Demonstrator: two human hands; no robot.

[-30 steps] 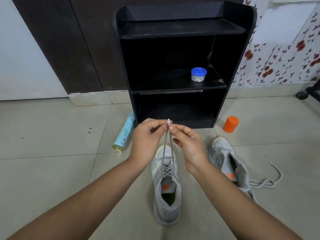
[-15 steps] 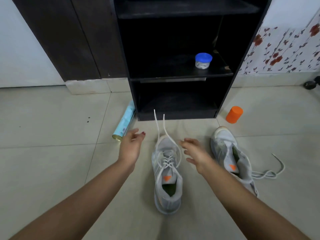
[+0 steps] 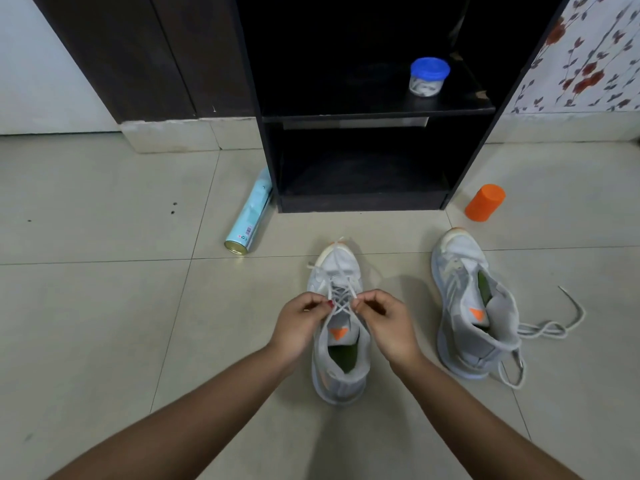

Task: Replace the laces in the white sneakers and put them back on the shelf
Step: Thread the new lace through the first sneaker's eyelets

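Observation:
A white sneaker (image 3: 337,372) lies on the tiled floor in front of me, toe pointing at the black shelf unit (image 3: 377,109). Its white lace (image 3: 341,299) is threaded across the eyelets. My left hand (image 3: 299,323) and my right hand (image 3: 384,323) sit on either side of the tongue, each pinching a strand of that lace near the upper eyelets. The loose lace ends trail over the toe. A second white sneaker (image 3: 471,306) lies to the right without lacing across its tongue; a loose white lace (image 3: 550,327) trails beside it on the floor.
A light blue spray can (image 3: 249,216) lies on the floor left of the shelf unit. An orange cap (image 3: 484,202) stands at its right. A blue-lidded jar (image 3: 428,77) sits on the middle shelf. The bottom shelf bay is dark.
A second ago both hands held the lace ends up together above the toe. They let go, the ends fell over the toe, and both hands came back down to pinch the lace by the tongue.

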